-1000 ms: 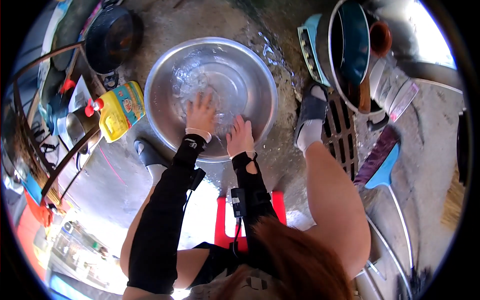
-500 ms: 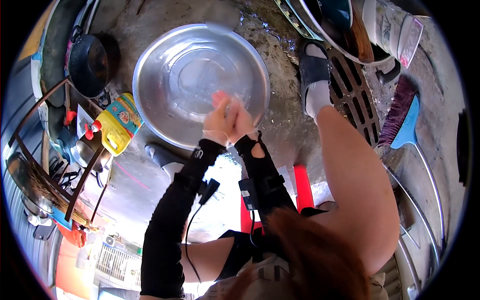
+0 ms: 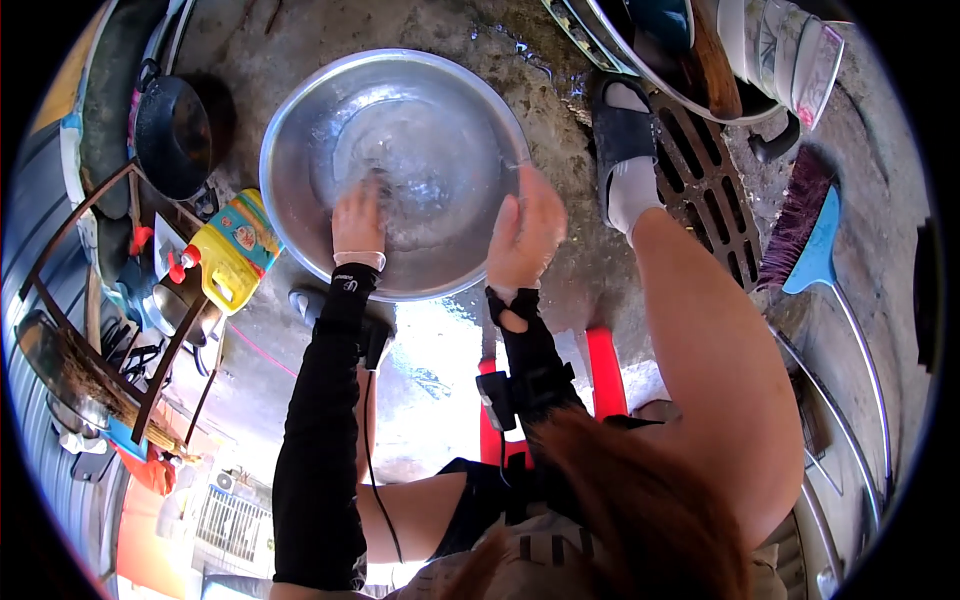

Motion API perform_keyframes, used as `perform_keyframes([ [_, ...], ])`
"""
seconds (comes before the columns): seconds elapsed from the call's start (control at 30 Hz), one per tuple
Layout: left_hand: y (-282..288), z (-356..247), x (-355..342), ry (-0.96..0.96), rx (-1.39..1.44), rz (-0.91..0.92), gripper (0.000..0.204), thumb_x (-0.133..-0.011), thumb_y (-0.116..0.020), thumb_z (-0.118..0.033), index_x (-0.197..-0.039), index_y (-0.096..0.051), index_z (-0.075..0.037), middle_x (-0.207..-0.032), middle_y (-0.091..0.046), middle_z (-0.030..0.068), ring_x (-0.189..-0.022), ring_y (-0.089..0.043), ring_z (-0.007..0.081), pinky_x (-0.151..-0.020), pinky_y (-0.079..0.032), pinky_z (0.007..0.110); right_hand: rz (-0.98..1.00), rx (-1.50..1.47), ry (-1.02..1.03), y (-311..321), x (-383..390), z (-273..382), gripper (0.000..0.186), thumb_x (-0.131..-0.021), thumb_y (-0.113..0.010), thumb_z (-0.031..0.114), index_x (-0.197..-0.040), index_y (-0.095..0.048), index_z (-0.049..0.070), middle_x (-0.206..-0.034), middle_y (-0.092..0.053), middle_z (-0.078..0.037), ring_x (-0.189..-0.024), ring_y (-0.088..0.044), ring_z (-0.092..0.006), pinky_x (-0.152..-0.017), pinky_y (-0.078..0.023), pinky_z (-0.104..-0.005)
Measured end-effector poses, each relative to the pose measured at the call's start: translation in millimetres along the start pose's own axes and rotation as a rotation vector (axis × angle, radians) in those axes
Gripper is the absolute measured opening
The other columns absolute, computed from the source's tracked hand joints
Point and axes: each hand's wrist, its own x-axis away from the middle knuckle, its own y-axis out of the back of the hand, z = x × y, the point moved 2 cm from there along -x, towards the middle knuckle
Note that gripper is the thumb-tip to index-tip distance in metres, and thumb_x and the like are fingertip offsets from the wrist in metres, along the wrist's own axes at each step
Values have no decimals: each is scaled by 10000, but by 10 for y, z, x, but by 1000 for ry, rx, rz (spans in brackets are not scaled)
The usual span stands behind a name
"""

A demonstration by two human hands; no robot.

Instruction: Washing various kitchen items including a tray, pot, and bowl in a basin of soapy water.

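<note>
The basin [image 3: 300, 150] lies upper centre, my left fingers [image 3: 352, 208] reaching inside it, tips blurred, so I can't tell their grip. My right fingers [image 3: 540, 195] point upward by its right rim, thumb parted from them, both forearms stretched forward.

Over on the left there's a yellow plastic jug with a red cap and a teal label [image 3: 230, 256], a deep round black pot [image 3: 168, 145] past it, and a rusty brown metal frame [image 3: 170, 366] with a bunch of tan straw [image 3: 115, 395] poking through. Right side's got a dark slotted metal drain grate [image 3: 700, 185] set in the grey concrete floor [image 3: 590, 265], and near it a blue broom head with purple bristles [image 3: 817, 240]. Up top there's a nested stack of white patterned bowls [image 3: 785, 50] just beside a brown wooden handle [image 3: 715, 70].
</note>
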Motion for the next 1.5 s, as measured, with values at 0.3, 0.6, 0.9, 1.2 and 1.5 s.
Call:
perform_keyframes([
  [0.3,-467,-748,236,588,1084,81,455,-868,-525,-358,-1142,-495,4,-1094,-557,273,-1022,-532,416,-854,-418,426,152,222,-757,186,-382,-1282,244,-886,-503,136,-1083,-580,15,-980,-638,-134,-888,-586,-208,-770,-450,-344],
  [0.6,91,-662,980,-20,153,58,312,-783,-568,-221,-1086,-620,-171,-938,-545,72,-893,-501,268,-786,-399,428,242,199,-810,224,-452,-1422,282,-888,-495,170,-1127,-522,21,-950,-639,-150,-867,-593,-251,-750,-457,-374],
  [0.9,669,519,328,-74,-569,65,568,-803,-521,-289,-1316,-407,-75,-1417,-310,61,-1343,-217,225,-1073,-182,466,287,203,-836,234,-482,-1437,331,-891,-487,203,-1171,-465,28,-919,-641,-166,-846,-600,-293,-729,-463,-405],
  [1.2,65,-934,958,1,80,125,411,-902,-403,-346,-1282,-460,-201,-1327,-444,52,-1256,-371,239,-1016,-219,508,345,197,-875,90,-280,-1126,387,-893,-480,237,-1215,-407,35,-888,-642,-182,-825,-608,-335,-709,-470,-436],
  [1.5,630,1049,587,-451,-406,383,455,-800,-547,-290,-1244,-508,-194,-1286,-485,25,-1292,-320,243,-1063,-218,492,555,233,-857,-209,774,-254,481,-880,-499,288,-1253,-344,25,-827,-628,-229,-776,-599,-410,-675,-462,-495],
])
